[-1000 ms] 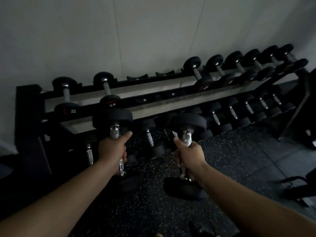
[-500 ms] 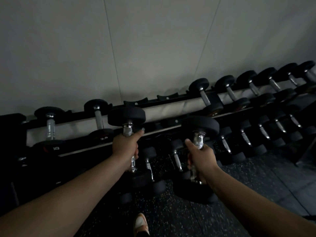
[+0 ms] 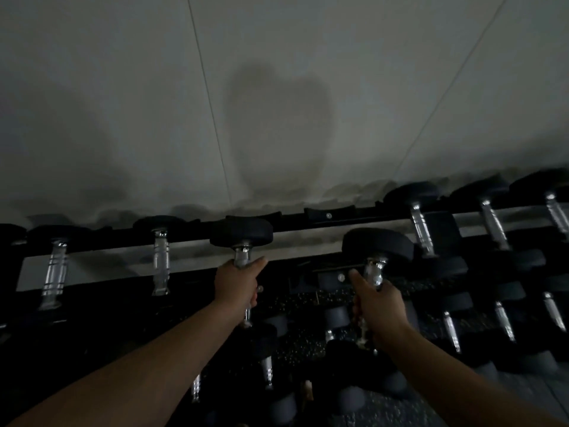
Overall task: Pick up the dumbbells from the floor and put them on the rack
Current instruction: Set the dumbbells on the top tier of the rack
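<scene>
My left hand [image 3: 237, 285] grips the chrome handle of a black dumbbell [image 3: 241, 232], held upright with its upper head level with the top shelf of the rack [image 3: 197, 245]. My right hand [image 3: 377, 306] grips a second black dumbbell [image 3: 377, 244], tilted slightly right, its upper head in front of the top shelf's front rail. Both lower heads hang in shadow below my hands. Two empty cradles [image 3: 329, 211] sit on the back rail just above and between the two held dumbbells.
Other dumbbells rest on the top shelf: two at the left [image 3: 160, 260] and several at the right [image 3: 423, 223]. The lower shelf holds more dumbbells [image 3: 449, 328]. A pale wall [image 3: 277, 103] rises behind the rack. Speckled dark floor shows at the lower right.
Both hands have lifted their dumbbells up and forward toward the top shelf. The camera has tilted up, so the rack sits lower in view and the wall fills more of it.
</scene>
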`<state>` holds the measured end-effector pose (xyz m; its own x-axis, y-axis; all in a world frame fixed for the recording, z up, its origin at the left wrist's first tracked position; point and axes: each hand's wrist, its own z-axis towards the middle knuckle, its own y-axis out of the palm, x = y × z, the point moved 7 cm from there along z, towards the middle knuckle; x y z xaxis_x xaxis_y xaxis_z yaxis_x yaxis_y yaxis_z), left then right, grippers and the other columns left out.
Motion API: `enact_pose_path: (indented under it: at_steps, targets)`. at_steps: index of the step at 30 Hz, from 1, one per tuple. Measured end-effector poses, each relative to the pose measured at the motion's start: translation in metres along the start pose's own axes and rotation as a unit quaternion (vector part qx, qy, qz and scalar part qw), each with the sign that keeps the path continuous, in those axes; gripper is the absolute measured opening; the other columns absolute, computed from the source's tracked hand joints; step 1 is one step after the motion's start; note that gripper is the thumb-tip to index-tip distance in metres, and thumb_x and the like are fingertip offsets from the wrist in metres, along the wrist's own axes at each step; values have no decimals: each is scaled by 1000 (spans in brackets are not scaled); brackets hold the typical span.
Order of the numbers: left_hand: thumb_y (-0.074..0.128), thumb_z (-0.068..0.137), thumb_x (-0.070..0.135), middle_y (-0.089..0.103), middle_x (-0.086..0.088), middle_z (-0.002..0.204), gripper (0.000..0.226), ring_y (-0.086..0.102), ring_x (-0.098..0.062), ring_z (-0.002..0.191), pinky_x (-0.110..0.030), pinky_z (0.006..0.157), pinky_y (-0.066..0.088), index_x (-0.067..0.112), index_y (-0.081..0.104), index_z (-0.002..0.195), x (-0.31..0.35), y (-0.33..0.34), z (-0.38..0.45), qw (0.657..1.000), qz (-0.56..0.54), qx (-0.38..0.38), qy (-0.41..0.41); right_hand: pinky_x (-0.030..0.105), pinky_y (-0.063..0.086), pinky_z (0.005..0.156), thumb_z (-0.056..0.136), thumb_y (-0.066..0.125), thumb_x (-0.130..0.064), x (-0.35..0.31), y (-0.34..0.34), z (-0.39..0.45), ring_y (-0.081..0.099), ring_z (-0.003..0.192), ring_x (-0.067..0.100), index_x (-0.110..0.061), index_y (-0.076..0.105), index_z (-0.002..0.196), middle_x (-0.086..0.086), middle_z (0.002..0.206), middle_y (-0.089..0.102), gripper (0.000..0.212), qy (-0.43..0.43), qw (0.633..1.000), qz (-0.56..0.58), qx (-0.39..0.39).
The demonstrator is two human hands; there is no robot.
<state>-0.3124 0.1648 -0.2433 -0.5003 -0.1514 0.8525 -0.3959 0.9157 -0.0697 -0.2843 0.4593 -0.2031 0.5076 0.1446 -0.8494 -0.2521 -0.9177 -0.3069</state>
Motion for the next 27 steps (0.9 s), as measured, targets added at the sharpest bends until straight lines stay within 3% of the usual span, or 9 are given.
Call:
enact_pose_path:
  at_steps: [2, 5, 11, 16, 21, 27]
  targets:
    - [81, 78, 28, 45, -3, 40, 32, 39, -14, 26, -19, 34, 32, 9, 56, 71, -1, 12, 19, 1000, -10, 28, -10, 33, 46, 45, 85, 72, -41, -8, 7, 33, 54, 38, 21, -9, 57, 59, 8, 45, 59, 45, -1, 1000, -15, -27]
    - [81, 78, 26, 46, -7, 40, 35, 39, -16, 26, -19, 33, 32, 6, 53, 70, -3, 31, 43, 998, -10, 51, -17, 35, 50, 53, 84, 72, -45, -15, 15, 76, 61, 50, 23, -8, 61, 73, 8, 58, 65, 40, -3, 998, -47, -49]
    - [82, 78, 26, 45, -3, 37, 37, 39, -17, 27, -22, 33, 33, 8, 50, 69, -1, 50, 82, 997, -28, 63, -26, 31, 47, 43, 82, 74, -45, -22, 36, 138, 56, 35, 20, -7, 59, 72, 5, 45, 61, 42, -19, 992, -88, -84]
    - [83, 75, 31, 46, -3, 35, 42, 39, -18, 26, -20, 34, 32, 10, 48, 64, -2, 54, 104, 998, -17, 59, -30, 33, 48, 46, 77, 74, -51, -18, 55, 162, 58, 41, 23, -10, 60, 73, 5, 48, 62, 44, -9, 990, -94, -106]
    - [85, 72, 32, 46, -1, 36, 44, 38, -17, 26, -21, 34, 31, 12, 47, 61, -16, 54, 116, 997, -12, 52, -51, 26, 43, 35, 82, 74, -42, -19, 68, 170, 52, 34, 16, -8, 59, 73, 2, 43, 59, 39, -8, 990, -70, -119]
    - [86, 70, 34, 44, -1, 37, 44, 36, -16, 26, -20, 33, 29, 12, 48, 62, -29, 58, 126, 997, -13, 54, -61, 23, 43, 33, 84, 73, -41, -23, 69, 182, 54, 33, 16, -7, 59, 74, 1, 42, 60, 38, -16, 991, -87, -104]
